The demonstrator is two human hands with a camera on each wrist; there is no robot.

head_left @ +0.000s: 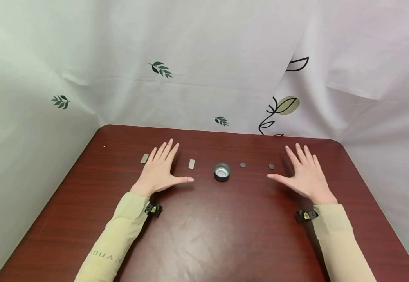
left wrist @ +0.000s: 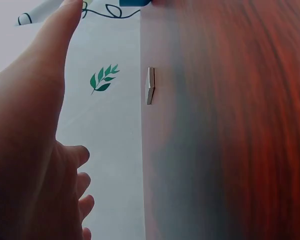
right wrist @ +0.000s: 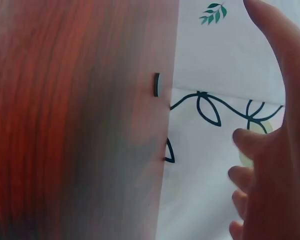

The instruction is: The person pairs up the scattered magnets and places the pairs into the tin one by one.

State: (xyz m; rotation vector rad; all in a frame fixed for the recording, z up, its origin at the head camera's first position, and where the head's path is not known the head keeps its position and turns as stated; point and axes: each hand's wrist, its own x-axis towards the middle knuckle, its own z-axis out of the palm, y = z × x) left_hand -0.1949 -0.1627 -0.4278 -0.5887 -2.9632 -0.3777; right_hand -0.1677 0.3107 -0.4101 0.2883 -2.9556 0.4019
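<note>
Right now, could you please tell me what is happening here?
Nothing is being held. A person's left grip and right grip, fingers spread, hover above the dark red wood-grain table. Between them sits a round black container with a silvery inside; two flat grey rectangular pieces lie near the left grip, two small dark discs toward the right grip.

The tabletop is reddish-brown with darker wood grain; the white cloth bears dark-green leaf sprigs and, upper right, a black-outlined plant with an olive patch. The cap is dark, silvery inside; rectangles grey-beige; discs dark grey; sleeves pale cream.
</note>
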